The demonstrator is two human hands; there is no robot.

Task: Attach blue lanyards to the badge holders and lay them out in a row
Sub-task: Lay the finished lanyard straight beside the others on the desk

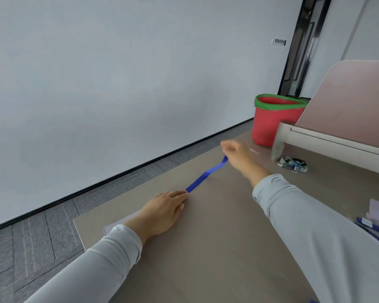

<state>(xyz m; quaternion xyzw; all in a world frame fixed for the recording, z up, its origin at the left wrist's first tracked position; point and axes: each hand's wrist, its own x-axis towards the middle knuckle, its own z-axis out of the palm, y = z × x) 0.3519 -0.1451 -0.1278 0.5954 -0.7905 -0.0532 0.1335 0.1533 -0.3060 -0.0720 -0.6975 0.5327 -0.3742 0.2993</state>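
A blue lanyard (207,173) stretches across the brown table (206,248) between my two hands. My left hand (162,209) lies flat on the table with straight fingers, pressing down the lanyard's near end; a pale badge holder (115,226) shows partly under my wrist. My right hand (237,155) is farther away and blurred, and it holds the far end of the lanyard lifted slightly off the table. More blue lanyards and pale badge holders (375,224) lie at the right edge of the view.
A red bin with a green rim (274,119) stands at the far end of the table. A pink and grey desk divider (337,127) runs along the right, with a small printed packet (293,164) beside its foot. The table's left edge drops to grey carpet.
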